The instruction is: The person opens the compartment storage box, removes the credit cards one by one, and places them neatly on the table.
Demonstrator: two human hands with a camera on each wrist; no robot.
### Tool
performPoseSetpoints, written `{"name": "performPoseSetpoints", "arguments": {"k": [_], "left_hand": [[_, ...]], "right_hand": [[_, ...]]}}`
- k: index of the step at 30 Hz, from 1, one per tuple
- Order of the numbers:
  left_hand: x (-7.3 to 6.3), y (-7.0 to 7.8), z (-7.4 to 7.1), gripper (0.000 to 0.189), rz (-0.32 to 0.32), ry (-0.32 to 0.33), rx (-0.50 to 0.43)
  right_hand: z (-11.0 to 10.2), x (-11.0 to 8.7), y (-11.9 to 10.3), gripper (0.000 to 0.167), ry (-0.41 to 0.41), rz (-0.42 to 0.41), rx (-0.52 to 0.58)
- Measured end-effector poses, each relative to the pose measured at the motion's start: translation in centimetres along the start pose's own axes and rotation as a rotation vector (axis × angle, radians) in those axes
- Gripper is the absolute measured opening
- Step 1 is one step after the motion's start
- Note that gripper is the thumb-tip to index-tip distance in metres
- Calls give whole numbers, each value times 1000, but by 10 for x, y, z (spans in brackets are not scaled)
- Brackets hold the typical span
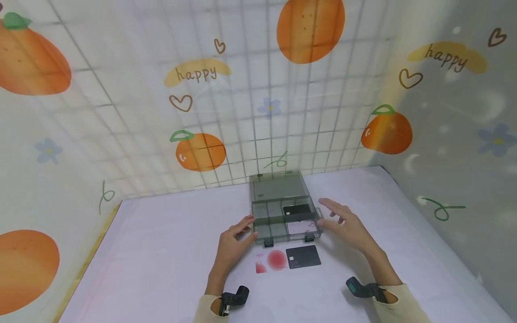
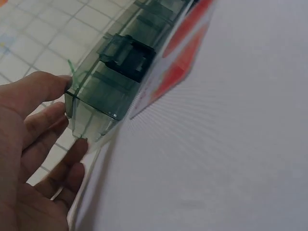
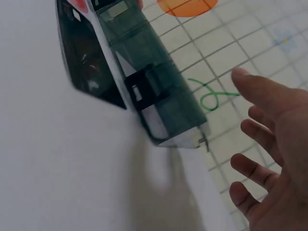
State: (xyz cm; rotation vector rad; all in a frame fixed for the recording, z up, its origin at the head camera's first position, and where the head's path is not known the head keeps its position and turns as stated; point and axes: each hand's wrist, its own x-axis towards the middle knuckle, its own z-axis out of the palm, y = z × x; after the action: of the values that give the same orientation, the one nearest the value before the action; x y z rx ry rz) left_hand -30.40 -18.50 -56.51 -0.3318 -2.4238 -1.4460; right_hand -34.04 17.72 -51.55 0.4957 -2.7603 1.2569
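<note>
A green-tinted clear plastic box (image 1: 271,229) lies on the table with its lid (image 1: 279,187) folded back. A black card (image 1: 296,211) sits in its rear right compartment and a pale floral card (image 1: 302,227) in the front right one. My left hand (image 1: 233,244) touches the box's left side with its fingertips, thumb at the front corner. Beside the right side is my right hand (image 1: 348,229), fingers spread; the right wrist view shows them apart from the box. In front of the box lie a white-and-red card (image 1: 276,260) and a black VIP card (image 1: 304,257).
Two dark latches, the left latch (image 1: 268,242) and the right latch (image 1: 309,237), stick out at the box's front. A white table (image 1: 169,260) carries everything. Behind it hangs a curtain (image 1: 242,107) printed with oranges, over a grid pattern.
</note>
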Motion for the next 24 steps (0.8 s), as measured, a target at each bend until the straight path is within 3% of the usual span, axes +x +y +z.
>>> {"name": "performPoseSetpoints", "arguments": {"k": [7,10,13,17,24], "left_hand": [[1,10,-1,33,-1,113,76],[4,19,1,21,75,151,82],[6,29,6,13,181,146,102],[7,43,17,13,238,56,189],[18,65,36,24,203,-193,407]], "right_hand": [[7,4,22,73,-72,-106,-33],[9,5,26,69,-94,-161,-50],[10,5,29,65,-131,-182,-46],[11,5,32,63,-145,-176,-49],[12,7,32,62,-139,-186,-28]]}}
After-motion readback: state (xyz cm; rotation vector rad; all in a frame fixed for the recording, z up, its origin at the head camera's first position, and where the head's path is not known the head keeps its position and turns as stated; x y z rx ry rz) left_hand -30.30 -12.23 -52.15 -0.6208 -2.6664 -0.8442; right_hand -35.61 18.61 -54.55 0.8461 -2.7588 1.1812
